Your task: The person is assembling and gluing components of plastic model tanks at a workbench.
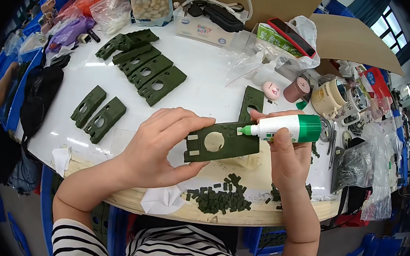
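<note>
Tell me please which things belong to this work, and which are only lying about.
Likely work:
- green panel in the left hand
- green-and-white bottle in the right hand
- other green panels
- pile of small green pieces

Likely lying about:
- phone
- cream mug

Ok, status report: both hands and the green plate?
Left hand gripping green plate by its left end. Right hand holding white-and-green bottle, nozzle at plate's upper right. Nothing visible in the nozzle's way.
</note>
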### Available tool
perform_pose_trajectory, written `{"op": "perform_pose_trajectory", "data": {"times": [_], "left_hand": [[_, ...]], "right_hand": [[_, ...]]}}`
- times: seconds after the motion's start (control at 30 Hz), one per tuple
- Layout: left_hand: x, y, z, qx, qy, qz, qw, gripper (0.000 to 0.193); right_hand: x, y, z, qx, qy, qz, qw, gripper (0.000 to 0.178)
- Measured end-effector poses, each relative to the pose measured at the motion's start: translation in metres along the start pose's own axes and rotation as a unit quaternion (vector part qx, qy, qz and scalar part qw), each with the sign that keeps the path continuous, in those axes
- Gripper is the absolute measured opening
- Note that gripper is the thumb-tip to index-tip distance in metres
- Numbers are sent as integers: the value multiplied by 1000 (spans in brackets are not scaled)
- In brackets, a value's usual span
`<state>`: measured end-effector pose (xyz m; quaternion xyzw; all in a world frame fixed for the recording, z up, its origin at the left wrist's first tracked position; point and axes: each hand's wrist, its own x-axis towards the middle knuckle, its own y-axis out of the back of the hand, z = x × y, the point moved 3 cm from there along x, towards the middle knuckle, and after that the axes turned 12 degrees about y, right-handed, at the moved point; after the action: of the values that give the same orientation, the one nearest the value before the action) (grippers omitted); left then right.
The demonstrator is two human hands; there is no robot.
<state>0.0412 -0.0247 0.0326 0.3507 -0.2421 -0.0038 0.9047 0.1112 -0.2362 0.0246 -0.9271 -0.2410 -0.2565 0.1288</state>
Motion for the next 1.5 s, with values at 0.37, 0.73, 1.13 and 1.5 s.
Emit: {"op": "perform_pose_trajectory", "data": {"times": [0.37, 0.73, 1.13, 1.5], "left_hand": [[0, 1, 0, 14, -22, 23, 999, 58], [-1, 1, 1, 28, -32, 30, 999, 57], [-2, 2, 2, 35, -35, 33, 998, 57], [0, 1, 0, 12, -25, 28, 999, 56]], "right_hand": [[0, -3, -3, -6, 22, 7, 1000, 31], [0, -3, -3, 25, 40, 34, 998, 24], [0, -5, -4, 18, 42, 36, 998, 25], [1, -2, -3, 27, 24, 48, 998, 30]]}}
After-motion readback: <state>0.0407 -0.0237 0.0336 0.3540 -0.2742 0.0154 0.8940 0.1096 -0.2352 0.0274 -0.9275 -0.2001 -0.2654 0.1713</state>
